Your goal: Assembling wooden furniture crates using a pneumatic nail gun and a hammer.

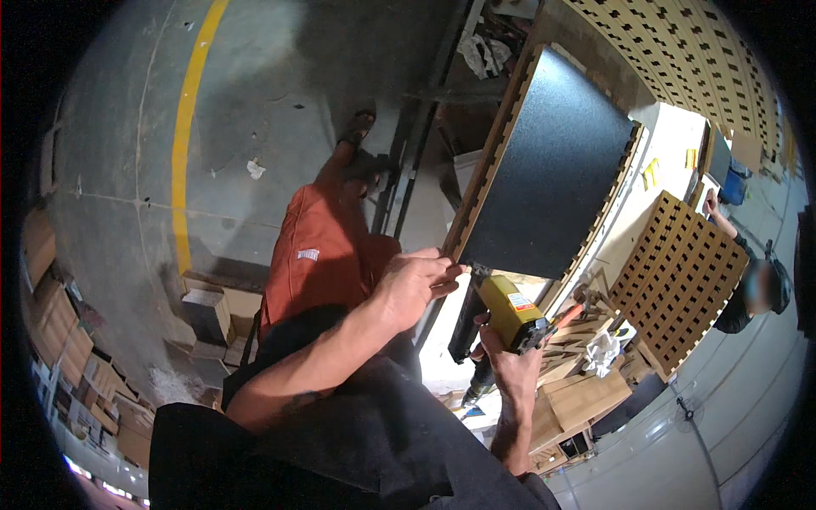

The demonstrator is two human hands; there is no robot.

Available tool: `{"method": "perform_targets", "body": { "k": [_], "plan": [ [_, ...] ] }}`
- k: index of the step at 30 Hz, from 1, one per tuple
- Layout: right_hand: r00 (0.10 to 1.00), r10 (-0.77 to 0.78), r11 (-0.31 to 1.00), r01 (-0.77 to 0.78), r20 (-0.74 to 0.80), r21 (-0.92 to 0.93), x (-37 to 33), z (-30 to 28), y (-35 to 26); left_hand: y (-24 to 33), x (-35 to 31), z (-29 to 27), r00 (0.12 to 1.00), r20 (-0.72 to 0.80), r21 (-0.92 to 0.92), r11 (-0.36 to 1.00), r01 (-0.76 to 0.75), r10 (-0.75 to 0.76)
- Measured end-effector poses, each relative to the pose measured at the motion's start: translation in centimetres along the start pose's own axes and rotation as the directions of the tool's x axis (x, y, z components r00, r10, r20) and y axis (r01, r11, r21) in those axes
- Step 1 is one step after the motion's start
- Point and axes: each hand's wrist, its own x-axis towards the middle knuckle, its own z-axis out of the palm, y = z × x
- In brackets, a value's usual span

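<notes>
Grey concrete floor (pixel 280 76), yellow line (pixel 183 127), stacked cartons (pixel 59 331)

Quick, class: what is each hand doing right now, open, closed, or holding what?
Left hand: closed on the edge of the dark panel.
Right hand: closed around the yellow nail gun.

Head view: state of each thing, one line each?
Left hand: fingers gripping the panel's near corner.
Right hand: closed around the yellow nail gun.
Yellow nail gun: held, nose against the panel edge.
Dark panel: lying flat on the bench.
Slotted wooden board: tilted, untouched.
</notes>
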Motion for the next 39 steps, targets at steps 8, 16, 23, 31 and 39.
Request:
{"method": "perform_targets", "body": {
  "k": [8,16,23,31,39],
  "plan": [
    [1.0,-0.03,0.999,0.03,-0.002,0.015,0.2,0.5,0.2,0.9,-2.5,1.0,0.997,-0.006,-0.104,0.992,0.074,-0.075],
    [0.999,0.018,1.0,-0.018,0.036,-0.012,0.4,0.6,0.2,-0.4,-1.2,0.0,0.985,0.015,0.346,0.923,-0.167,0.172],
    [0.999,0.049,0.993,-0.047,0.016,-0.107,0.7,0.3,0.7,-0.3,-0.8,-0.1,0.974,0.089,0.466,0.855,-0.227,0.21],
    [0.998,0.055,0.993,-0.056,-0.015,-0.102,-0.2,1.5,-0.7,-0.1,-0.8,-0.8,0.965,0.095,0.432,0.864,-0.26,0.243],
    [0.97,-0.137,0.983,0.158,-0.202,0.089,-1.5,0.6,4.5,2.8,-1.2,1.1,0.992,0.105,0.558,0.822,-0.114,0.066]
  ]
}}
